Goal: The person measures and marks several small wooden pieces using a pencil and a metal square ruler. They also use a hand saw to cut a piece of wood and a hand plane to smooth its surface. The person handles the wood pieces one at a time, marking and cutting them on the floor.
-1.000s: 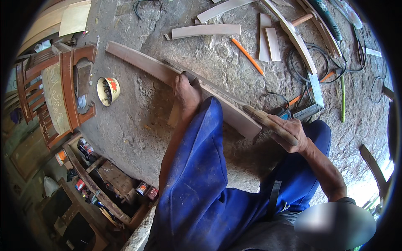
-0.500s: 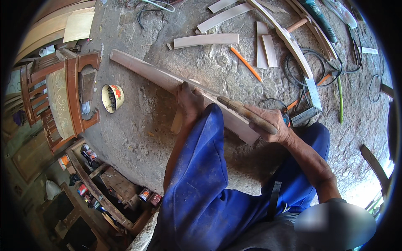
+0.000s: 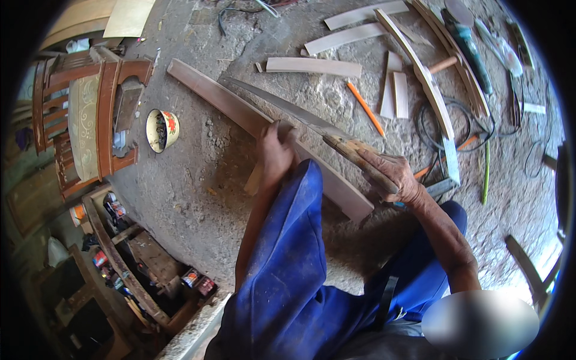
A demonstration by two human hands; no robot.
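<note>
A handsaw (image 3: 287,109) with a long tapering metal blade and a wooden handle is in my right hand (image 3: 395,175), whose fingers wrap round the handle. The blade points to the far left, just beyond a long pale wooden board (image 3: 225,107). My left hand (image 3: 277,151) grips this board near its middle, fingers over its far edge. The board slants from far left to near right, by my raised knee in blue trousers (image 3: 288,234). A smaller wood piece (image 3: 253,182) shows partly beneath the board, left of my left forearm.
Several curved wood strips (image 3: 313,66), an orange pencil-like stick (image 3: 366,109) and a green angle grinder (image 3: 471,51) lie on the rough floor. A metal square (image 3: 450,162) is near a coiled cable (image 3: 462,105). To the left are a flowered bowl (image 3: 162,130), a wooden chair (image 3: 108,126) and a toolbox (image 3: 123,255).
The saw blade has come away from along the board and turned, so its flat side shows. The view has shifted a little. Both hands keep their grips.
</note>
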